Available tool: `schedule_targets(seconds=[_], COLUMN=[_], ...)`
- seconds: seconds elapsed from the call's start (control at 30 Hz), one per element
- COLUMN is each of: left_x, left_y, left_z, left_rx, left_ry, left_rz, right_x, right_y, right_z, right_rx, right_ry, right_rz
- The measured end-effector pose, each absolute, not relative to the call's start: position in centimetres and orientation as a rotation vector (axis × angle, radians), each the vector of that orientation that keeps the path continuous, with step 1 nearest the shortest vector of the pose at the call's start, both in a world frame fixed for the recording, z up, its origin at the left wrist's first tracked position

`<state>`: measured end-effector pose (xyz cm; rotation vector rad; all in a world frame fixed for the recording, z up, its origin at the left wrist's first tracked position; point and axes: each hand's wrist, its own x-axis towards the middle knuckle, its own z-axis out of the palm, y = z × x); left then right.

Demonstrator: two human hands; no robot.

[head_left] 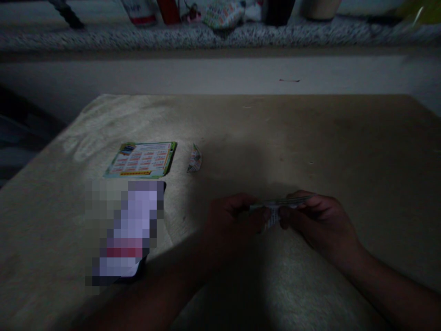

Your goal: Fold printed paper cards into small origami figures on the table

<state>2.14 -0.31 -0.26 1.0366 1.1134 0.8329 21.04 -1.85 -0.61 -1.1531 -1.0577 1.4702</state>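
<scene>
A small piece of folded printed paper [274, 215] is held between my two hands, low over the table. My left hand [236, 215] pinches its left side, thumb on the near face. On the right side my right hand [319, 216] grips it the same way, the thumb tip close to the left thumb. Beyond my left hand lies a small folded paper piece [195, 159] with coloured print. A stack of printed calendar cards [142, 159] rests to its left. The light is dim, so the print on the held paper is unreadable.
A phone [132, 220], its lit screen pixelated, lies on the table [344, 138] left of my arms. Behind the table a speckled stone ledge [193, 40] carries a crumpled printed bag [223, 14], a white container [139, 11] and a red object [168, 11].
</scene>
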Motion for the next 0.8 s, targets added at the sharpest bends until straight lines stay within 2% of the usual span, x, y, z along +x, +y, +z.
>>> schedule_targets(seconds=[0.8], left_x=[2.16], left_y=[-0.35], left_z=[-0.37], left_rx=[1.022], left_ry=[1.127], left_rz=[0.811], right_x=[20.97], right_y=[-1.61], right_z=[-0.41], right_rx=[-1.163], right_ry=[-1.077], right_rz=[1.453])
